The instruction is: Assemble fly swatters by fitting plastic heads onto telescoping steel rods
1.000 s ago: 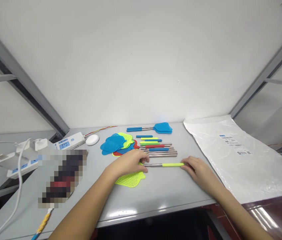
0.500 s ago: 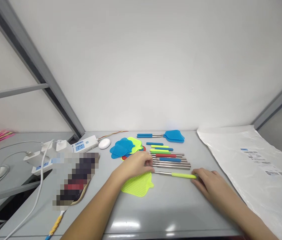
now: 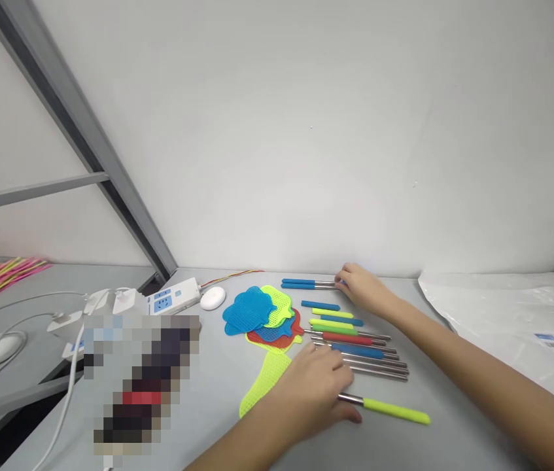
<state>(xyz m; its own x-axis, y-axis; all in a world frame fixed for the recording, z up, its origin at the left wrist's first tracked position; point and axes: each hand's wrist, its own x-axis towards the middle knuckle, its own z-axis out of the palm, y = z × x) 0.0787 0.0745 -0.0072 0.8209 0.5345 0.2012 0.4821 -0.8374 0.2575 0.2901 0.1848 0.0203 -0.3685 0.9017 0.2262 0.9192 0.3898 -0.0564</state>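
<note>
My left hand [image 3: 320,386] is closed, fingers curled over a thin metal rod whose yellow-green handle [image 3: 397,411] sticks out to the right. Partly under that wrist lies a yellow-green mesh fly swatter head [image 3: 267,383]. At the back, my right hand [image 3: 360,286] has its fingers closed at the metal shafts of two fly swatters with blue handles [image 3: 299,284]; the hand covers their heads. Between the hands lie blue, yellow-green and green grip sleeves [image 3: 333,313], and metal rods [image 3: 379,369], some with red or blue grips.
Blue, yellow-green and red swatter heads [image 3: 250,311] are piled left of the rods. Further left are a white oval object [image 3: 212,298], a power strip [image 3: 173,297] with plugs and cables, and a blurred-out item. A white plastic bag [image 3: 507,314] lies right; a wall stands behind.
My right hand has left the yellow-green handle and reached back to the blue fly swatters. My left hand has shifted right and nearer along the rod. The view has also shifted.
</note>
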